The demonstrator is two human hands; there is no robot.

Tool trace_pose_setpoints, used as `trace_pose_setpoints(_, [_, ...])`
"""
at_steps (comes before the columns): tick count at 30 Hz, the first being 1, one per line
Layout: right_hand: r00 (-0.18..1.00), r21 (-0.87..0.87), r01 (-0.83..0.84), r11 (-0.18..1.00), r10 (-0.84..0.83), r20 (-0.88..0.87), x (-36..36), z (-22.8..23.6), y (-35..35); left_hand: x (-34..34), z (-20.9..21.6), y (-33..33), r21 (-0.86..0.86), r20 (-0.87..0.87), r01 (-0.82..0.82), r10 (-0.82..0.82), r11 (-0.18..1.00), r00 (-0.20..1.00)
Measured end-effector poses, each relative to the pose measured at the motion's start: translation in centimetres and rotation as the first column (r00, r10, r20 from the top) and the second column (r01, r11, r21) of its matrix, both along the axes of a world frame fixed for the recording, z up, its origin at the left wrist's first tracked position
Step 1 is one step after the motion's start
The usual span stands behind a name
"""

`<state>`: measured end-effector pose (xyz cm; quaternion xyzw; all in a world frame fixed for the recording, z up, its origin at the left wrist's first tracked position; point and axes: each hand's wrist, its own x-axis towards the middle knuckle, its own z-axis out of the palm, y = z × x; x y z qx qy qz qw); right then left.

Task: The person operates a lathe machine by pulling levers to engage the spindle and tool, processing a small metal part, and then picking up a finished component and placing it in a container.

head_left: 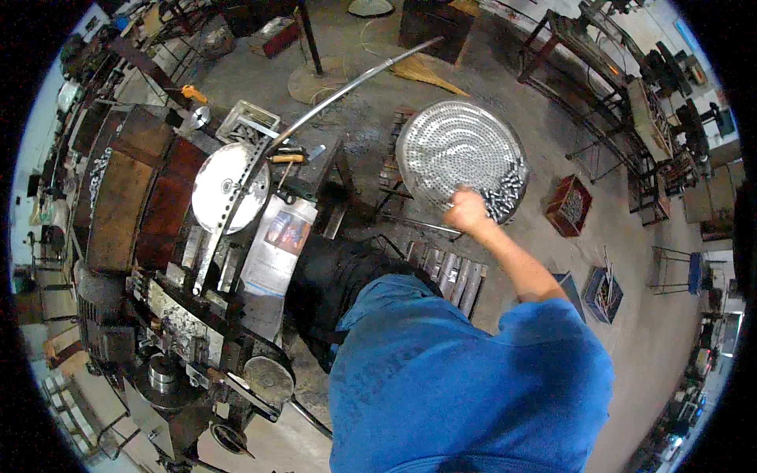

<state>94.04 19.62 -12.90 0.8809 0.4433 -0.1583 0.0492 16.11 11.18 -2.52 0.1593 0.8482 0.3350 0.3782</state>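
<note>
My right hand [467,210] is closed, knuckles up, over the near edge of a large round metal tray [441,142] covered in small holes. Whatever its fingers hold, if anything, is hidden beneath them. Just beside the hand, a heap of small shiny metal cylinders [501,195] lies along the tray's right side. The tray rests on a low stand, away from the machine. My right arm reaches out from a blue sleeve [544,323]. My left hand does not show.
At left stands a dark machine with a pale round disc [225,189], a long metal lever [347,94] and a newspaper sheet [276,244]. A red bin of small parts [569,206] and a blue crate [604,295] sit on the floor at right. A broom [430,72] lies beyond the tray.
</note>
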Motion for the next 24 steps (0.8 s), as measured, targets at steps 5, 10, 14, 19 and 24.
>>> trace_pose_setpoints(5, [0.954, -0.166, 0.300, 0.939, -0.299, 0.033, 6.6, -0.5, -4.3, -0.1, -0.6, 1.1, 0.009, -0.005, -0.003, 0.003, 1.000, 1.000])
trace_pose_setpoints(10, [0.986, -0.227, 0.163, 0.960, -0.156, 0.050, 8.5, -3.4, -1.0, -1.3, -1.3, -0.4, 0.068, 0.013, -0.053, 0.052, 0.996, 0.999])
trace_pose_setpoints(14, [0.997, -0.279, -0.068, 0.958, 0.072, 0.006, 10.1, -6.1, 1.2, -4.4, -1.2, -2.5, 0.260, 0.083, -0.142, 0.124, 0.955, 0.989])
trace_pose_setpoints(19, [0.983, 0.078, -0.154, 0.985, 0.145, 0.111, 13.7, -7.0, 2.1, 1.2, 4.7, -0.4, -0.506, -0.773, 0.182, -0.537, 0.843, 0.338])
trace_pose_setpoints(24, [0.621, 0.767, -0.492, 0.412, 0.784, -0.022, -4.6, 3.7, 14.0, 10.6, 11.2, 7.9, 0.383, -0.583, 0.379, -0.098, 0.842, 0.806])
